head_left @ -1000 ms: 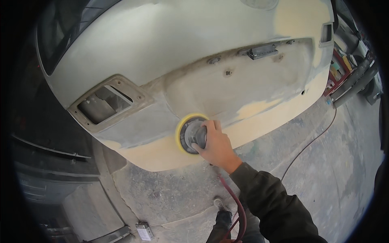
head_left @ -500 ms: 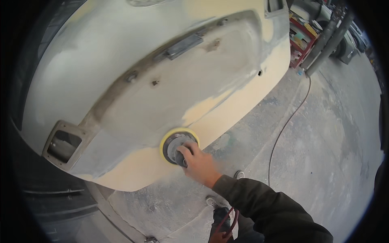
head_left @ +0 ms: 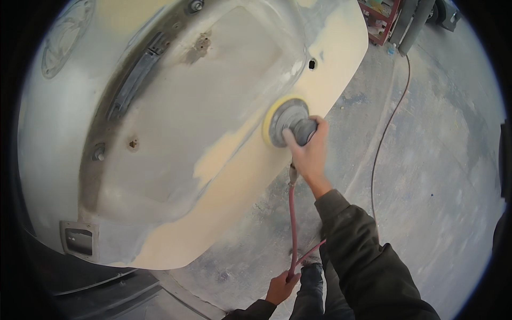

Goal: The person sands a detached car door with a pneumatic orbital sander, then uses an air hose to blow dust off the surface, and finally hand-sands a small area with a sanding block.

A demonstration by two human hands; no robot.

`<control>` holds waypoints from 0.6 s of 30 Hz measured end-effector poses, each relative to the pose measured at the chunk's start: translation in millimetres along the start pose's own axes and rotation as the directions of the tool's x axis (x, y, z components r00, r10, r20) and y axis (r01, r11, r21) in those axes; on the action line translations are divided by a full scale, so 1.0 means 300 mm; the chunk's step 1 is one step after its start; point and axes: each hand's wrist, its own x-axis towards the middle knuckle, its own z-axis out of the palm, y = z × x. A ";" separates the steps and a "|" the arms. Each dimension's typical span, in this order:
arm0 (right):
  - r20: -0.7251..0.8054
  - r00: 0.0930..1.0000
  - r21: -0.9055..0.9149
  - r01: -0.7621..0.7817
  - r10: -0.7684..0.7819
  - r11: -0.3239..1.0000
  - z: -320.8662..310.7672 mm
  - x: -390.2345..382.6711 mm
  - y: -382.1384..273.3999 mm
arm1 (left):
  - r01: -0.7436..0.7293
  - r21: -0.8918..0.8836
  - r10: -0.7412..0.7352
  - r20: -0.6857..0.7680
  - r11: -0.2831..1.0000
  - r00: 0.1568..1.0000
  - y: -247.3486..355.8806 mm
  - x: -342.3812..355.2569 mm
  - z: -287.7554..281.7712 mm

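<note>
My right hand [head_left: 310, 154] is wrapped round the grey head of a round air sander [head_left: 288, 117]. The sander's yellow-edged pad lies against a car body panel [head_left: 213, 213], on the cream strip along its right edge. A red air hose [head_left: 292, 213] runs down from the sander's rear fitting. Lower down, near my legs, my left hand [head_left: 281, 288] is closed on this hose. The panel is patched in grey and cream, with a recessed middle, a dark handle strip [head_left: 136, 77] and a small black hole [head_left: 312, 64] beyond the sander.
A square lamp opening [head_left: 79, 241] is at the panel's lower left. A dark hose [head_left: 391, 122] lies across the concrete floor [head_left: 426, 176] to the right. At the far right stand a red cart [head_left: 380, 21] and a grey post [head_left: 410, 29].
My right hand has slid the sander up and to the right along the cream strip. The view has shifted, and more of my left hand and the hose now shows.
</note>
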 end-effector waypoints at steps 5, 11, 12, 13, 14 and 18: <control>0.117 0.989 0.044 0.087 -0.092 0.995 0.019 -0.166 -0.009 | 0.150 -0.255 -0.210 -0.229 0.955 0.950 0.047 0.113 0.013; 0.387 0.898 -0.038 0.241 -0.208 0.970 -0.009 -0.203 0.009 | 0.125 -0.327 -0.189 -0.171 0.937 0.967 0.063 0.337 0.021; 0.306 0.938 -0.005 0.171 -0.161 0.985 -0.005 -0.143 0.014 | 0.085 -0.292 -0.151 -0.211 0.952 0.966 0.084 0.381 0.011; 0.214 0.960 0.020 0.181 -0.181 0.983 -0.014 -0.060 0.010 | 0.048 -0.263 -0.117 -0.255 0.964 0.960 0.113 0.420 0.000; 0.141 0.977 0.066 0.151 -0.159 0.986 -0.014 0.017 0.031 | -0.020 -0.297 -0.063 -0.267 0.955 0.962 0.178 0.455 -0.021; 0.000 0.995 0.072 0.101 -0.101 0.992 -0.116 0.355 0.121 | -0.198 -0.349 0.135 -0.198 0.916 0.971 0.548 0.607 -0.092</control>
